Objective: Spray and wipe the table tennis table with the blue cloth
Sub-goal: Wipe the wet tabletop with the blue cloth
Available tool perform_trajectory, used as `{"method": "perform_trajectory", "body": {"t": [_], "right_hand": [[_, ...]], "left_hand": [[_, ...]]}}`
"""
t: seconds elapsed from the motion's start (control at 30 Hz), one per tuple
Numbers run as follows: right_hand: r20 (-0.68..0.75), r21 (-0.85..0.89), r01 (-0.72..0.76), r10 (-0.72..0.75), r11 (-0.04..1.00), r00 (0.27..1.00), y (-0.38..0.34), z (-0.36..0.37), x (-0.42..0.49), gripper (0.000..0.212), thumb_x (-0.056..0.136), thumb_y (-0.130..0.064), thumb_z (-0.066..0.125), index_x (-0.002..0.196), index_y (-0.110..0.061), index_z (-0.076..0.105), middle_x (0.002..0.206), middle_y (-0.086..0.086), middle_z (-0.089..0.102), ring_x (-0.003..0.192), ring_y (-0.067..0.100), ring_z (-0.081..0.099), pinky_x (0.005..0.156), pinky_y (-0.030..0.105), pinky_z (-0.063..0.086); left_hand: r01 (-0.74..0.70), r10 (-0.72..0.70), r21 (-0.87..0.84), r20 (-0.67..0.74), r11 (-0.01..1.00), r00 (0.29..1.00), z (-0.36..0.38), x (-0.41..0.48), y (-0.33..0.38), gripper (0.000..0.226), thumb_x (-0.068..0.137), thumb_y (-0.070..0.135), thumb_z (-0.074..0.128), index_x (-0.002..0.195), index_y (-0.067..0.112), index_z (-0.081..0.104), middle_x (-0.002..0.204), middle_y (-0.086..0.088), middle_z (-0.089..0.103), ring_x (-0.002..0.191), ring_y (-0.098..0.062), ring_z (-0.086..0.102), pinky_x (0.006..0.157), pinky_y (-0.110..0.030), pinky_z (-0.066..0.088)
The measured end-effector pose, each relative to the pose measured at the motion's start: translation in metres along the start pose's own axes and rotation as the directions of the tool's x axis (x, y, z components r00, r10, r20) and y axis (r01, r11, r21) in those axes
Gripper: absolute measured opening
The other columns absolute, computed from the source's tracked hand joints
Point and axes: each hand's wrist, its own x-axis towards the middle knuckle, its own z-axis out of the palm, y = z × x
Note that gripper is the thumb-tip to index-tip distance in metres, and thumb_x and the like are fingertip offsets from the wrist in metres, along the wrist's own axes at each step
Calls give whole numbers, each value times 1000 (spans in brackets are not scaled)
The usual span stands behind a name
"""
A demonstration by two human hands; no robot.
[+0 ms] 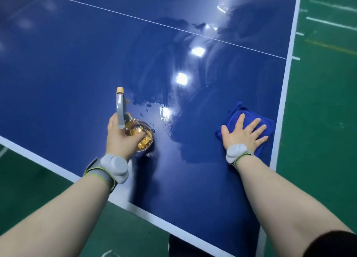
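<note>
Presently: blue cloth (pixel 238 111) pinned at the table (pixel 77 73)'s right edge

The cloth is pressed flat beneath the right hand (pixel 244 134), whose fingers are straight and spread, just inside the white right edge. The spray bottle (pixel 144 139) is gripped by the left hand (pixel 120 139), fingers curled round its amber body, near the near edge and well apart from the cloth. A wet sheen (pixel 173 102) is seen between the 2 hands. Open surface extends toward the far and left edges.
</note>
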Motion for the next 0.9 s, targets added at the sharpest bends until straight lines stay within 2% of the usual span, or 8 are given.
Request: {"method": "perform_trajectory", "body": {"t": [0.1, 0.2, 0.33, 0.47, 0.6, 0.73, 0.83, 0.9], "right_hand": [[7, -11, 135, -134, 991, 991, -34, 1, -3, 82, 91, -68, 31, 157, -28, 1, 162, 19, -9, 147, 45, -11, 115, 64, -2], [34, -45, 289, -287, 956, 957, -66, 5, -12, 81, 92, -68, 30, 156, -31, -3, 162, 18, -13, 146, 44, -14, 115, 63, -3], [87, -100, 445, -438, 890, 895, -85, 8, -20, 77, 93, -66, 29, 155, -35, -5, 162, 14, -18, 146, 42, -18, 116, 62, -6], [95, -63, 469, -462, 881, 882, -74, 6, -18, 72, 94, -64, 30, 155, -39, -1, 162, 10, -19, 147, 37, -20, 117, 57, -9], [64, -56, 365, -361, 929, 930, -47, 6, -23, 70, 94, -63, 32, 154, -42, 2, 163, 6, -15, 149, 33, -16, 118, 54, -7], [2, -8, 91, -91, 996, 996, -2, 7, -40, 71, 94, -63, 35, 155, -41, 6, 164, 6, -9, 150, 33, -11, 118, 53, -3], [11, 20, -144, 144, 989, 990, 36, 12, -63, 72, 94, -63, 33, 155, -39, 5, 164, 6, -10, 150, 32, -12, 120, 53, -2], [5, 63, -285, 286, 956, 958, 51, 16, -85, 73, 94, -63, 34, 156, -37, 6, 164, 8, -9, 150, 33, -11, 120, 53, -1]], "left_hand": [[13, -13, -15, 1, 1000, 1000, -3, 24, 4, 33, 75, 22, 77, 89, 38, 51, 115, 0, 53, 107, -21, 56, 96, -42, 47], [79, -80, -77, -8, 994, 997, 1, 44, 11, 24, 73, 39, 72, 92, 39, 59, 104, 3, 60, 96, -19, 62, 88, -45, 53], [62, -64, -127, -12, 990, 998, 10, 59, 22, 33, 80, 13, 63, 94, 42, 62, 93, 4, 57, 70, -7, 53, 72, -20, 47], [2, 2, -141, 22, 990, 1000, 14, 70, 31, 67, 75, -2, 57, 111, 55, 58, 103, 17, 62, 77, -5, 50, 78, -29, 49], [-18, 24, -117, 55, 993, 998, 16, 79, 33, 66, 75, -4, 57, 121, 44, 57, 92, 36, 61, 84, 6, 51, 78, -19, 48], [-78, 100, -168, 126, 983, 987, 9, 78, 30, 70, 76, -4, 49, 122, 48, 55, 95, 22, 62, 85, -1, 51, 72, -4, 42], [-98, 128, -157, 193, 983, 973, 1, 79, 27, 69, 77, 1, 51, 109, 62, 54, 97, 18, 59, 79, 3, 52, 74, -22, 48], [-107, 136, -125, 261, 986, 956, -6, 85, 21, 60, 76, 8, 53, 104, 61, 55, 95, 16, 57, 76, -2, 54, 73, -32, 49]]}}
